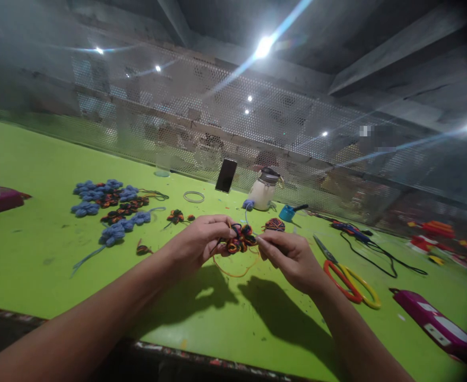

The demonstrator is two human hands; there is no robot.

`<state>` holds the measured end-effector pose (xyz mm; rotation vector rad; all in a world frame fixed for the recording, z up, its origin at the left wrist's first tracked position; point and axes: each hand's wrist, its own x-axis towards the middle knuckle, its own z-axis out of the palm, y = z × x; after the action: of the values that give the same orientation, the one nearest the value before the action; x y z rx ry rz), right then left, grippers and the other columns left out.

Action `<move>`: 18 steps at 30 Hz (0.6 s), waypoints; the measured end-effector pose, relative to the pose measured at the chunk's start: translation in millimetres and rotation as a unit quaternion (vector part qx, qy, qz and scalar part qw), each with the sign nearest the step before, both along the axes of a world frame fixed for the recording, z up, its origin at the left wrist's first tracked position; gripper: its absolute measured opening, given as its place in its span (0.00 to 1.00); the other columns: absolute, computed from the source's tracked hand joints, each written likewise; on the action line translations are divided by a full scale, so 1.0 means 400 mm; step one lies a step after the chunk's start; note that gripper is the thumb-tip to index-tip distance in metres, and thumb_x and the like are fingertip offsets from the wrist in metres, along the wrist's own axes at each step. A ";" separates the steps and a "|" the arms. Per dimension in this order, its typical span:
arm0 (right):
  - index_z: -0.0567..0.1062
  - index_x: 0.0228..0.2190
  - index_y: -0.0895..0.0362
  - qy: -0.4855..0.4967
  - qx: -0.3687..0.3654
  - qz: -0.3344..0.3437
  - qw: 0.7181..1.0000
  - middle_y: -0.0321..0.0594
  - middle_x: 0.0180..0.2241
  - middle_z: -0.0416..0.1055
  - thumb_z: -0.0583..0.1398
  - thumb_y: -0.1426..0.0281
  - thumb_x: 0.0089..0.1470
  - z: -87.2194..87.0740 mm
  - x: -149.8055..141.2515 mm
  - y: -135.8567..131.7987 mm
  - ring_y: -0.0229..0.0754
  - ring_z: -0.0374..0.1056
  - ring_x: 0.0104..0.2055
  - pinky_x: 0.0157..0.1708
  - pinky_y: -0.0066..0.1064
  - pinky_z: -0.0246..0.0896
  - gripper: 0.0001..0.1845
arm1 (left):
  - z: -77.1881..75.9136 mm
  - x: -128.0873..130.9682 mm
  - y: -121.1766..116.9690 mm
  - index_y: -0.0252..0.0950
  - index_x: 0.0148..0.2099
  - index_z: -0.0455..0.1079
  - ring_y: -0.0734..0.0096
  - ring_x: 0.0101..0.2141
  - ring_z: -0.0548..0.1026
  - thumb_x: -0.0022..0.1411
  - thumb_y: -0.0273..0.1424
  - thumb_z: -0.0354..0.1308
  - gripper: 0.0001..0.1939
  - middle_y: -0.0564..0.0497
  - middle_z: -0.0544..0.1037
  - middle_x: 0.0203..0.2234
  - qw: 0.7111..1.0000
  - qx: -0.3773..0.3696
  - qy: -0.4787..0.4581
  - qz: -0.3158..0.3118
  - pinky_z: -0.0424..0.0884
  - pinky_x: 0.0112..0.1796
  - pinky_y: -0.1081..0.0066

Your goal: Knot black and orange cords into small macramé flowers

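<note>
My left hand [210, 236] is closed on a crocheted yarn flower [240, 240] with rounded petals in dark, red and orange yarn. It holds the flower by its left side, above the green table. At the flower's right edge, my right hand [287, 253] pinches with thumb and forefinger. What sits in that pinch is too small to make out. A loop of orange yarn [233, 275] hangs below the flower between both hands. Just behind my right hand lies a ball of multicoloured yarn [275, 225].
Blue and multicoloured yarn flowers [114, 233] lie at left. Scissors [347, 281] with orange and yellow handles and a purple glue gun-like or power strip object [432, 321] are at right. A phone [226, 175], a jar [264, 191] and a perforated metal screen [201, 116] stand behind.
</note>
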<state>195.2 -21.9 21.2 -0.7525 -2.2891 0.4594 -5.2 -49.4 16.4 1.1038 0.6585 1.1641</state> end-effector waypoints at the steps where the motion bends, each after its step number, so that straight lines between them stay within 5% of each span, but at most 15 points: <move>1: 0.70 0.24 0.60 0.000 0.005 0.001 1.000 0.33 0.19 0.62 0.54 0.69 0.57 0.001 0.000 -0.001 0.31 0.57 0.21 0.23 0.26 0.52 0.12 | -0.001 -0.001 0.001 0.29 0.31 0.69 0.77 0.27 0.68 0.48 0.22 0.56 0.05 0.48 0.73 0.27 1.000 -0.005 0.000 0.003 0.59 0.29 0.76; 18: 0.69 0.23 0.60 -0.003 0.036 0.007 0.999 0.35 0.20 0.62 0.54 0.70 0.56 0.009 -0.006 -0.012 0.33 0.56 0.22 0.24 0.27 0.51 0.12 | -0.008 -0.004 0.004 0.30 0.32 0.70 0.77 0.28 0.69 0.51 0.25 0.60 0.04 0.48 0.74 0.28 1.000 -0.007 -0.006 -0.016 0.61 0.30 0.77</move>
<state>193.0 -26.8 24.6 -0.7034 -2.3050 0.3787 -6.8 -47.8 13.4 1.0907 0.6376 1.1365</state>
